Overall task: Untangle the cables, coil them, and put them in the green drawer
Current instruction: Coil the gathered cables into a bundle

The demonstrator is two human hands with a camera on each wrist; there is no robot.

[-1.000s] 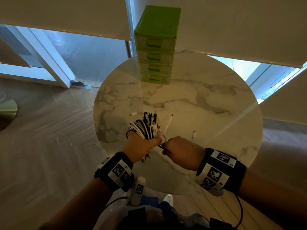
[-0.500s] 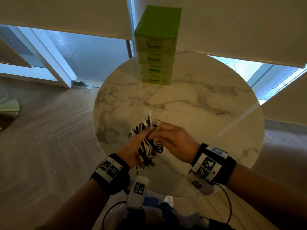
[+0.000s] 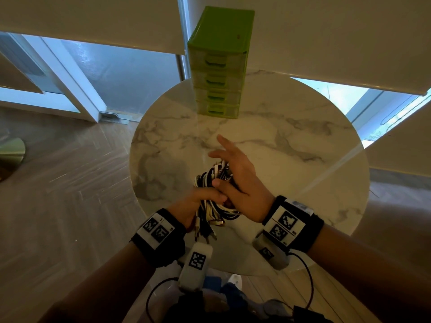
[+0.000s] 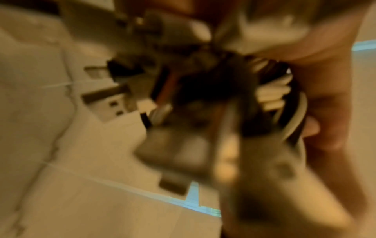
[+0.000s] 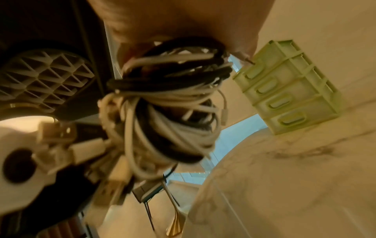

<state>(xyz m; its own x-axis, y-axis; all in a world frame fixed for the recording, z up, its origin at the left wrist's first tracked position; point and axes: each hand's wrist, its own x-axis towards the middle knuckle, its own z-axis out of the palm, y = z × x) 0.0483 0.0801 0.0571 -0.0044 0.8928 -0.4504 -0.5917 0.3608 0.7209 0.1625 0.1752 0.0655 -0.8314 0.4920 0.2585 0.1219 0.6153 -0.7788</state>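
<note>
A tangled bundle of black and white cables (image 3: 213, 177) hangs over the near part of the round marble table (image 3: 291, 145). My left hand (image 3: 207, 197) grips it around the middle, and several plug ends (image 3: 205, 231) dangle below the fist. My right hand (image 3: 234, 165) lies against the bundle's right side, fingers stretched straight and thumb laid across the cables. The right wrist view shows the looped cables (image 5: 162, 112) under the palm. The left wrist view is blurred, with cables (image 4: 272, 90) against curled fingers (image 4: 325, 104). The green drawer unit (image 3: 219, 66) stands at the far edge, drawers closed.
The table's near edge (image 3: 233, 273) lies just below my wrists, with wooden floor (image 3: 70, 194) to the left. Windows and a wall stand behind the drawer unit (image 5: 289, 90). Bare marble (image 5: 284, 177) stretches between the bundle and the drawers.
My right hand has gone from a closed fist pulling at a cable to straight fingers laid on the bundle. The bundle has turned so its plugs hang toward me.
</note>
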